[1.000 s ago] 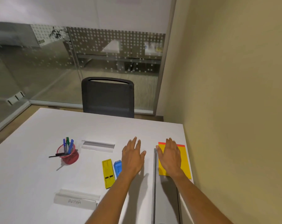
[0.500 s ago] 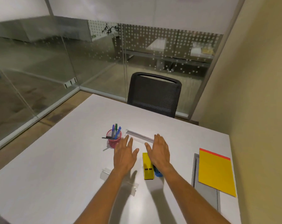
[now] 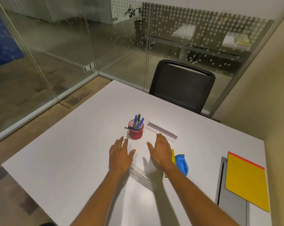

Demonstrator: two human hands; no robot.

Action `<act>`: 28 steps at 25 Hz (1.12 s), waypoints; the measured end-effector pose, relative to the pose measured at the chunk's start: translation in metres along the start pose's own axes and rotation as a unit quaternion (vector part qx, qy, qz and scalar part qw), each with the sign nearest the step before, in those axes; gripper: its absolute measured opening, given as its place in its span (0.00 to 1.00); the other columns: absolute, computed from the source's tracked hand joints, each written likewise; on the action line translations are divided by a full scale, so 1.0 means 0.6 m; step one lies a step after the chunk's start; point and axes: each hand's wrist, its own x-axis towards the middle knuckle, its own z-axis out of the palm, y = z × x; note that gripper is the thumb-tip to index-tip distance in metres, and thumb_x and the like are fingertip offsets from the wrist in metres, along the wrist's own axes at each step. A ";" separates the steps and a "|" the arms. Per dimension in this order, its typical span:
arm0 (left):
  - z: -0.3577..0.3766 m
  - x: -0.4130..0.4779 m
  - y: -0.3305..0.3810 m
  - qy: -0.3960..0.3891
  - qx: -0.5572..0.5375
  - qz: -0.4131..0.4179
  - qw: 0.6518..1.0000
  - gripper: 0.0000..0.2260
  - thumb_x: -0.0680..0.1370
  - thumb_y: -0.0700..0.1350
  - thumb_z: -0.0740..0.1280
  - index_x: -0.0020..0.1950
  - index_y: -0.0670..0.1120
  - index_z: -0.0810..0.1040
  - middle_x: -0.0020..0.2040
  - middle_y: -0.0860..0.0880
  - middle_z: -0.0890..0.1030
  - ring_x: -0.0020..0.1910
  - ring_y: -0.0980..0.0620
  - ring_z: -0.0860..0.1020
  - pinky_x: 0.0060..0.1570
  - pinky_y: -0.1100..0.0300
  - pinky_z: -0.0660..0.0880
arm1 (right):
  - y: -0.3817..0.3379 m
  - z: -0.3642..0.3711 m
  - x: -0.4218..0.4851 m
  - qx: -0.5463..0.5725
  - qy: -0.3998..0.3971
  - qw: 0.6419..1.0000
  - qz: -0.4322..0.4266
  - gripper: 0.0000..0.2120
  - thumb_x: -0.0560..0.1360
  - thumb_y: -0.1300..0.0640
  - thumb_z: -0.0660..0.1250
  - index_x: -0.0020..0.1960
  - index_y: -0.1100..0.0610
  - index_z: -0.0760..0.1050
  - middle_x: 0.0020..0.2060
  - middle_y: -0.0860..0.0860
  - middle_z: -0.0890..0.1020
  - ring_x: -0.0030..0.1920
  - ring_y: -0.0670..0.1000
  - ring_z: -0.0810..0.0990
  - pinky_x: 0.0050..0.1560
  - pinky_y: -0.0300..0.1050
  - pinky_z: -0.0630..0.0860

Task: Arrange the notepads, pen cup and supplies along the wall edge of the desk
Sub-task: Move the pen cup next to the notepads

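A red mesh pen cup (image 3: pixel 136 130) with several pens stands mid-desk. My left hand (image 3: pixel 120 156) hovers flat and open just below and left of it. My right hand (image 3: pixel 160 150) is open too, to the cup's right, partly covering a yellow stapler (image 3: pixel 172 156). A blue stapler (image 3: pixel 182 164) lies beside that. A yellow notepad with a red top strip (image 3: pixel 246 181) lies at the wall edge on the right. Neither hand holds anything.
A clear name holder (image 3: pixel 161 131) lies right of the cup; another marked ALPHA (image 3: pixel 139 176) lies between my forearms. A grey cable flap (image 3: pixel 222 185) sits left of the notepad. A black chair (image 3: pixel 182 86) stands at the far desk edge, glass walls behind.
Both hands have left the notepad area and travelled left toward the pen cup. The view has swung left. The notepad stays by the wall.
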 end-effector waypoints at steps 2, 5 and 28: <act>0.017 0.001 -0.024 -0.006 0.001 -0.010 1.000 0.30 0.81 0.62 0.57 0.79 0.50 0.60 0.82 0.48 0.56 0.81 0.47 0.55 0.79 0.48 0.51 | -0.001 0.018 0.012 -0.005 -0.014 1.000 -0.006 0.32 0.81 0.43 0.55 0.77 0.62 0.55 0.77 0.58 0.59 0.77 0.56 0.57 0.77 0.50 0.56; 0.044 0.005 -0.059 -0.016 -0.008 -0.022 1.000 0.31 0.81 0.63 0.56 0.80 0.50 0.59 0.82 0.48 0.55 0.82 0.47 0.53 0.80 0.47 0.49 | -0.001 0.046 0.037 -0.009 -0.026 1.000 -0.013 0.32 0.81 0.44 0.56 0.76 0.63 0.55 0.76 0.59 0.61 0.77 0.56 0.59 0.77 0.50 0.57; 0.208 -0.033 -0.199 0.026 0.117 0.041 0.992 0.53 0.70 0.79 0.51 0.81 0.40 0.50 0.83 0.45 0.48 0.82 0.50 0.46 0.80 0.42 0.50 | -0.024 0.222 0.220 0.390 0.006 0.920 0.029 0.44 0.58 0.50 0.83 0.67 0.55 0.64 0.58 0.45 0.77 0.56 0.47 0.78 0.58 0.39 0.75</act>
